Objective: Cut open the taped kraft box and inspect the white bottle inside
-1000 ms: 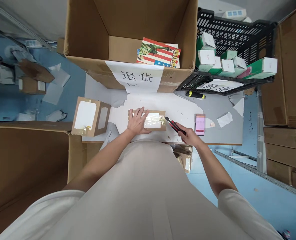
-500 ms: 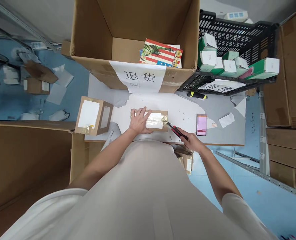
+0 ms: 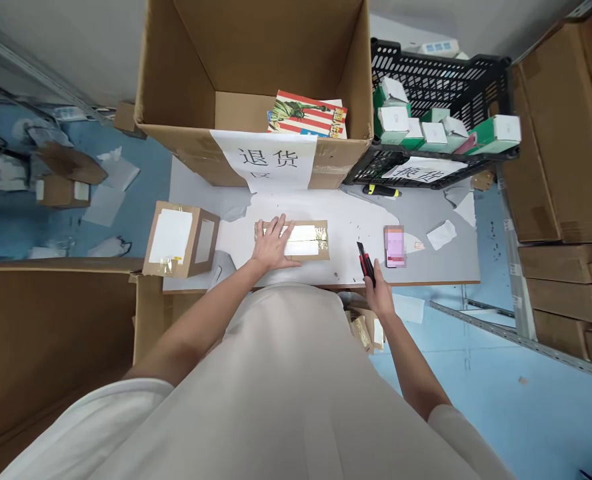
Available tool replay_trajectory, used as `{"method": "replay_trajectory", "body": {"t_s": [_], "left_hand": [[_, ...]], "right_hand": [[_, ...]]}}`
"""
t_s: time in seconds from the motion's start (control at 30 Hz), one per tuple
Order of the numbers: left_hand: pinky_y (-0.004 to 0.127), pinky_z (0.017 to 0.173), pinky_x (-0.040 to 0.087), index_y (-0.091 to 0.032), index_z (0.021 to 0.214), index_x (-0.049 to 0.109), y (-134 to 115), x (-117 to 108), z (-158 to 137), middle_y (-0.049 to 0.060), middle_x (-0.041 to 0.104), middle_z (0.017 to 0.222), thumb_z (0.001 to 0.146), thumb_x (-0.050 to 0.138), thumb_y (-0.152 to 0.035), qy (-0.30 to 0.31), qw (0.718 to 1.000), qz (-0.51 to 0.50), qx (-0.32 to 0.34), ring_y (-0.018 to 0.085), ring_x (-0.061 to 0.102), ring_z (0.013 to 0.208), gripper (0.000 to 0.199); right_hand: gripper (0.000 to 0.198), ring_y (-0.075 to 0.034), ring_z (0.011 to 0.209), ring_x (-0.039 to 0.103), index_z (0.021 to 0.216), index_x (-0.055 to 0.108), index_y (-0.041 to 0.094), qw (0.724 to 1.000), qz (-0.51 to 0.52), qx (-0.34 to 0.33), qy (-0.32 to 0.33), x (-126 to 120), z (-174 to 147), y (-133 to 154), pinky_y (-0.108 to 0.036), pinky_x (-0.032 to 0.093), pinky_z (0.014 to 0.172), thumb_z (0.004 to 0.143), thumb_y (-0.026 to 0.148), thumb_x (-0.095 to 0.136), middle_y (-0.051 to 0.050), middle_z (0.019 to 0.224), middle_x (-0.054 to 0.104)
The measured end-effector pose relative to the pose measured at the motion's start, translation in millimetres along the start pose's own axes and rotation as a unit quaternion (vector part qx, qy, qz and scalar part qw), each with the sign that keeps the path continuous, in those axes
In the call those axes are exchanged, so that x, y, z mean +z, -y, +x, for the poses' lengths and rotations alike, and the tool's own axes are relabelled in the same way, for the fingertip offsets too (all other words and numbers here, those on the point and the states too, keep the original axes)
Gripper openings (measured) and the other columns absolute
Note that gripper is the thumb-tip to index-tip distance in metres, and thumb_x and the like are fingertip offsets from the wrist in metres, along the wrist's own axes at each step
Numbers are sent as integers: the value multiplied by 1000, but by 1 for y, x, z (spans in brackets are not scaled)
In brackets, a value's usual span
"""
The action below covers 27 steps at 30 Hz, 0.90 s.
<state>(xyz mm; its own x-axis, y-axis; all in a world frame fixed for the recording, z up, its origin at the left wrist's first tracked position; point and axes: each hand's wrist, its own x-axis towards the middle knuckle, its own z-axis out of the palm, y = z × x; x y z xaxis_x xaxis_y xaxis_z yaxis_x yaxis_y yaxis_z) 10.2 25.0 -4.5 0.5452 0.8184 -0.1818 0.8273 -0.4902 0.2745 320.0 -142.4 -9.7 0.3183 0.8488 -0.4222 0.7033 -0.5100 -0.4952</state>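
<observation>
A small flat cardboard box [image 3: 323, 250] with a white label and shiny tape lies on the white tabletop. My left hand [image 3: 272, 247] rests on the box's left part with fingers spread, covering that end. To the right of the box, my right hand [image 3: 379, 291] is wrapped around a red and black utility knife [image 3: 366, 263]. The knife points up and away from me, apart from the box, with its dark blade tip out. A phone [image 3: 394, 247] with a pink, blurred screen lies just beyond the knife on the right.
A big open carton [image 3: 176, 150] holding colourful booklets stands at the back. Beside it sits a black crate [image 3: 441, 67] of green-white boxes. A taped cardboard box [image 3: 203, 243] stands left. A black-yellow tool [image 3: 381, 191] and paper scraps [image 3: 441, 235] lie on the table [image 3: 456, 267].
My right hand has drawn the utility knife away from the box's right end and turned it upward. My left hand stays on the box. The whole view has shifted slightly.
</observation>
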Motion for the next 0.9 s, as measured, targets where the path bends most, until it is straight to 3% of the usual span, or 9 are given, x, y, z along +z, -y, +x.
{"method": "replay_trajectory", "body": {"t_s": [0.13,0.3,0.47,0.53,0.6,0.63,0.73,0.8,0.9], "left_hand": [[64,112,-2,-11,150,24,-2,-2,-4,24,18,157,66,62,-73,-14,999,15,29,42,13,145,111],[61,114,8,-11,144,36,-8,5,-40,23,28,154,82,56,-56,-41,997,11,59,38,19,144,80],[53,115,23,-12,137,47,-6,27,-80,21,46,142,88,52,-36,-72,995,-10,71,34,37,136,55],[52,114,26,-11,137,47,-3,33,-85,20,47,140,88,51,-33,-81,994,-11,67,34,39,134,53],[52,113,28,-10,137,46,0,38,-86,20,47,140,88,49,-30,-89,994,-16,68,34,38,134,52],[53,113,28,-11,137,46,1,40,-86,19,47,140,88,49,-29,-92,993,-20,70,33,38,134,52],[53,111,30,-12,138,45,5,44,-85,18,47,140,87,49,-26,-98,991,-41,79,33,37,134,54],[54,110,32,-14,139,44,7,46,-85,18,47,140,85,51,-25,-101,990,-57,83,32,38,134,56],[53,110,32,-14,139,44,9,48,-85,18,48,139,82,54,-27,-109,988,-76,84,32,39,133,59]], "right_hand": [[58,-30,105,58,150,27,13,996,-74,16,-45,36,33,-5,-43,46,88,95,31,26,-20,123,56],[55,-33,111,51,145,35,12,986,-154,22,-61,76,54,-6,-48,43,91,90,20,35,-22,120,50],[54,-37,117,45,141,39,9,984,-161,-2,-79,76,55,-1,-54,40,94,88,21,40,-25,124,46],[54,-37,122,41,140,38,7,981,-141,-52,-124,63,60,18,-55,37,97,90,27,41,-26,131,42],[55,-35,127,37,142,34,8,968,-116,-153,-161,48,68,53,-51,35,101,93,33,37,-25,136,39],[56,-33,129,36,143,32,10,957,-115,-219,-152,42,73,74,-50,34,103,94,36,36,-23,138,38],[58,-31,132,34,143,35,16,892,-193,-407,-23,34,86,140,-46,29,107,93,44,44,-18,143,39],[64,-33,131,34,144,35,17,859,-261,-439,25,37,92,174,-47,27,107,90,47,51,-19,145,37],[59,-33,123,44,142,36,14,823,-348,-443,68,42,97,201,-44,31,102,93,43,49,-21,139,45]]}}
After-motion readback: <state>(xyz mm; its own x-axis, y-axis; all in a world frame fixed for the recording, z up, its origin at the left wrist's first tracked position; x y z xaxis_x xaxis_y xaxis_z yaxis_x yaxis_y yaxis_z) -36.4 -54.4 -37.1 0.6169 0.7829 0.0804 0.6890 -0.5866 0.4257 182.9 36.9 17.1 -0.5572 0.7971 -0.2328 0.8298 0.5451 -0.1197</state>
